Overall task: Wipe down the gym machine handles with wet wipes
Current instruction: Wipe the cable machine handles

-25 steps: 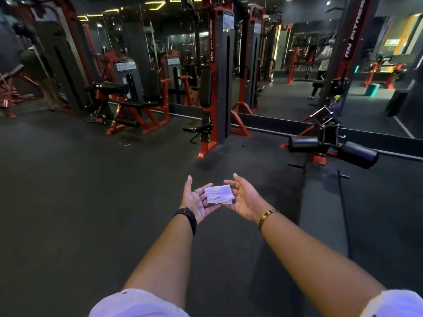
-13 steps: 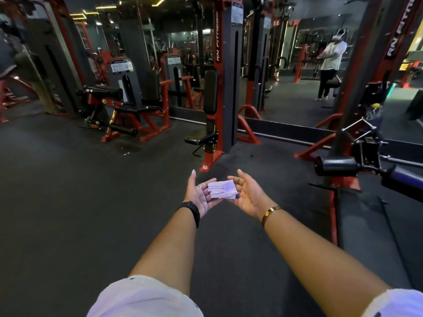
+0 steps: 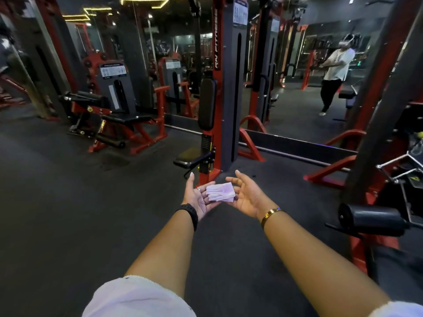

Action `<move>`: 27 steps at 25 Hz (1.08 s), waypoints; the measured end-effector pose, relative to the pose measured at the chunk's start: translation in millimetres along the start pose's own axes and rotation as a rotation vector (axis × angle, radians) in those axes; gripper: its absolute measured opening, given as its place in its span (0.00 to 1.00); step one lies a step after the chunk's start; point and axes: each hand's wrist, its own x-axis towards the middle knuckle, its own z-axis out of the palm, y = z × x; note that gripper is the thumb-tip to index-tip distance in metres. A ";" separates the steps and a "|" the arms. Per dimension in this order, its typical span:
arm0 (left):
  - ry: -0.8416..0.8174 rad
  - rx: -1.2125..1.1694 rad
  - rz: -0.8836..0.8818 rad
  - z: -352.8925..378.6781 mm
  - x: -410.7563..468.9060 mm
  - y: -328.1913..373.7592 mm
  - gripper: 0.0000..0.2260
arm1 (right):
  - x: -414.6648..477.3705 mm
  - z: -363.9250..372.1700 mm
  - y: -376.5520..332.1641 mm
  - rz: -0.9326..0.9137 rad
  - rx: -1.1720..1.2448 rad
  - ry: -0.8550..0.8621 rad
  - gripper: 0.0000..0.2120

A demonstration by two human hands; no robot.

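folded wet wipe across upturned left hand and right hand

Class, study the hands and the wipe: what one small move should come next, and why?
Probably close the right hand round the wipe. It only rests on the open, upturned fingers of that hand and the left hand, gripped by neither, and no machine handle is being touched yet.

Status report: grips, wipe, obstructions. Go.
Left grip and right grip palms up, open. Folded wipe resting across both sets of fingers; no handle touched yet. Padded roller low right, apart from the arm.
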 end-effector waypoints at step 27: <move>-0.108 0.110 -0.060 105.1 706.6 276.7 0.31 | 660.3 -119.1 -316.7 -0.152 0.174 0.172 0.22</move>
